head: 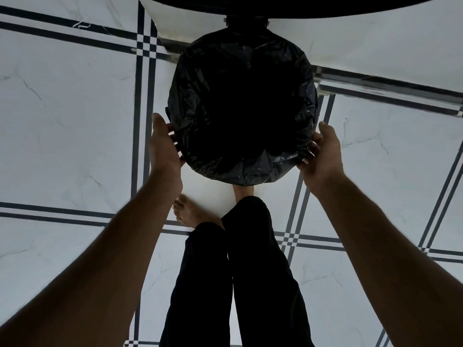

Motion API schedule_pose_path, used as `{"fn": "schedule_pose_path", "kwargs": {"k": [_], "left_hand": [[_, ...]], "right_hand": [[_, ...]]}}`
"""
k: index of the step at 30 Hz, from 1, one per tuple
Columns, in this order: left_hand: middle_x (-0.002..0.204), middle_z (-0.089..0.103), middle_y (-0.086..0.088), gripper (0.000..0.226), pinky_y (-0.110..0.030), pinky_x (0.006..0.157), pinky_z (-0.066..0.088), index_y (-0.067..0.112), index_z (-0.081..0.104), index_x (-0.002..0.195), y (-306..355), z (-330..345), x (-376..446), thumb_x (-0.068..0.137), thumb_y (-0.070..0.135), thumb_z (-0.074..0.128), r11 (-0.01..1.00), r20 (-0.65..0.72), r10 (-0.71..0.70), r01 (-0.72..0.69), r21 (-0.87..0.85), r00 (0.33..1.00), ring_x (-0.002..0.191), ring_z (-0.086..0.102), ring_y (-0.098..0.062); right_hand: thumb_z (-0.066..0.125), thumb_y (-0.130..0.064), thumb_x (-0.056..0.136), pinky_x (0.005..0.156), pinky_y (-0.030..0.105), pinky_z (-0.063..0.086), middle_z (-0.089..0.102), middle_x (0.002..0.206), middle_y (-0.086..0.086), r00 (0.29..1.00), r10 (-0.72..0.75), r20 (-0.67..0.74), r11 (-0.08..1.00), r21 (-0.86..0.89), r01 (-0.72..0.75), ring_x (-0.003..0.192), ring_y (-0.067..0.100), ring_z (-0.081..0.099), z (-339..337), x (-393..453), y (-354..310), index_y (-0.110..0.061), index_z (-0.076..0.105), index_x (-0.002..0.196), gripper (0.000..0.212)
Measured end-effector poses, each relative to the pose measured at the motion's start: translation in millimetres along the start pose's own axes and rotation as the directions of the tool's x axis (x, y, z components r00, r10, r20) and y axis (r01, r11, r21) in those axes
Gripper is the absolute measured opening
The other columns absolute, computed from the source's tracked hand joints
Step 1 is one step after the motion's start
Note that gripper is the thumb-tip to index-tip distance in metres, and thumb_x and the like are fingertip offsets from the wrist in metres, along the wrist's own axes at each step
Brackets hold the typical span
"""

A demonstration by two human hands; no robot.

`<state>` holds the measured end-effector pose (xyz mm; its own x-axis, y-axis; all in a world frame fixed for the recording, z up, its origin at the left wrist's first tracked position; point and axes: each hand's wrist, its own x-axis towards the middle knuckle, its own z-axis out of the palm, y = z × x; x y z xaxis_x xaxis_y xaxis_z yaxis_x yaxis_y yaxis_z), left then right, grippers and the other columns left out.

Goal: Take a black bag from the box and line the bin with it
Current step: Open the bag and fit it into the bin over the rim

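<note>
Seemingly near the finish, we stand over the bin (pixel 175 144), its mouth covered by the black bag (pixel 240 108) folded over the rim. Our left hand (pixel 164 144) and right hand (pixel 323 151) sit apart on opposite sides, fingers curled against the plastic. Next, we judge, comes tugging the overhang down evenly.

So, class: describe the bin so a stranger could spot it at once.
Start at the white tiled floor with dark crossing lines. Between the left hand and right hand stands the round bin, the only thing draped in crinkled black bag.
</note>
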<state>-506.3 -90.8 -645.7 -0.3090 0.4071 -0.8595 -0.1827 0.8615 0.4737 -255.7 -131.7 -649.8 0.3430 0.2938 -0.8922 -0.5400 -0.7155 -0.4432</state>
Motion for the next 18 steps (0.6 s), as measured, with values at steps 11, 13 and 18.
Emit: {"fn": "schedule_pose_path", "kwargs": {"k": [11, 13, 18], "left_hand": [[0.137, 0.058, -0.009, 0.063, -0.038, 0.108, 0.040, 0.007, 0.054, 0.135, -4, -6, -7, 0.103, 0.052, 0.023, 0.984, -0.117, -0.171, 0.163, -0.074, 0.978, 0.131, 0.051, -0.026], [0.132, 0.061, -0.012, 0.051, -0.040, 0.104, 0.043, 0.005, 0.057, 0.128, -10, -10, -11, 0.101, 0.040, 0.033, 0.994, -0.251, -0.092, 0.105, 0.039, 0.963, 0.124, 0.056, -0.029], [0.083, 0.060, 0.015, 0.016, -0.003, 0.063, 0.038, 0.019, 0.060, 0.097, 13, -22, -58, 0.093, 0.015, 0.045, 0.771, -0.135, 0.502, -0.371, 0.517, 0.854, 0.077, 0.059, -0.001]], "right_hand": [[0.044, -0.029, 0.095, 0.069, 0.025, 0.045, 0.063, 0.091, 0.001, 0.955, 0.061, -0.291, 0.995, -0.061, -0.082, 0.082, 0.015, 0.060, -4, 1, 9, -0.010, 0.062, 0.095, 0.026], [0.045, -0.020, 0.092, 0.061, 0.023, 0.039, 0.056, 0.089, 0.003, 0.917, -0.036, -0.397, 0.989, -0.149, -0.026, 0.076, 0.017, 0.051, -6, -8, 15, -0.003, 0.059, 0.103, 0.024], [0.049, -0.020, 0.092, 0.077, 0.038, 0.052, 0.061, 0.099, -0.005, 0.882, -0.428, -0.199, 0.826, -0.483, 0.292, 0.077, 0.014, 0.059, -1, -64, 8, -0.030, 0.047, 0.119, 0.028]]}}
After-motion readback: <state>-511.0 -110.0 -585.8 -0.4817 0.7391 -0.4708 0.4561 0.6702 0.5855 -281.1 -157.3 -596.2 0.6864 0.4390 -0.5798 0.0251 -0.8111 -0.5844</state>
